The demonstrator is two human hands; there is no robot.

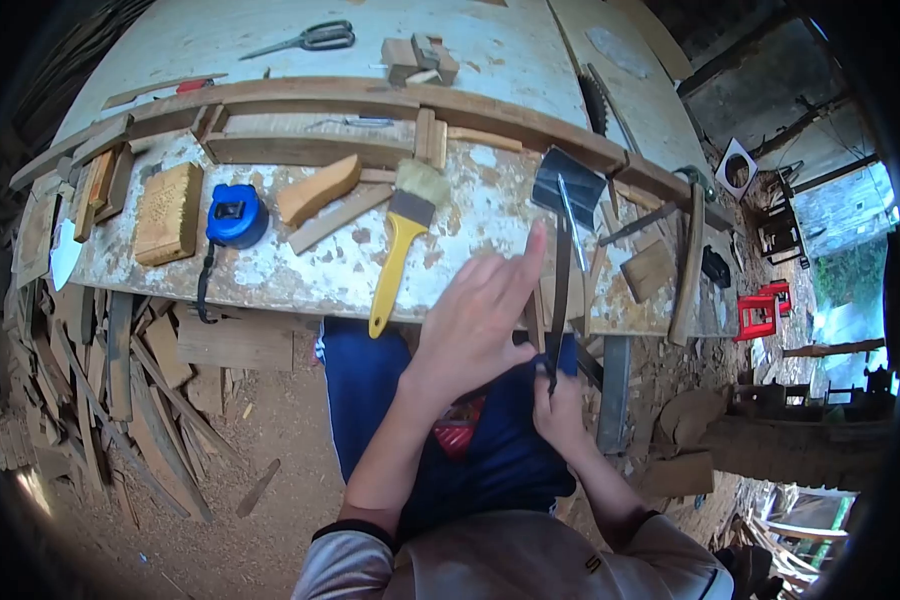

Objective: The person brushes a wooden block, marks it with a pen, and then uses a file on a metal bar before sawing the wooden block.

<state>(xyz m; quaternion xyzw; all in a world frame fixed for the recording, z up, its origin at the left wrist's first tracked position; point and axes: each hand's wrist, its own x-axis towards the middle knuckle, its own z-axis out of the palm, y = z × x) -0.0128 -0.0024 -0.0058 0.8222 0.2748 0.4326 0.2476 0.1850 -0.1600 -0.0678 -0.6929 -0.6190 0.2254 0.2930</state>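
Note:
My left hand [475, 315] is raised at the bench's front edge, its index finger stretched out and thumb spread, the other fingers partly bent; nothing shows in it. To its right, my right hand [560, 405] is closed on the dark handle of a long, narrow, dark tool [562, 280], which points away over the bench. Beyond my index fingertip, a thin metal rod [573, 215] lies across a black sheet [567, 186]. A yellow-handled brush [398, 255] rests left of my left hand.
On the worn bench [310, 285] lie a blue tape measure [236, 215], wood blocks [168, 214], a long wooden frame [310, 150] and scissors [315, 38]. Wood scraps [145, 390] cover the floor at left. A red stool [758, 314] stands at right.

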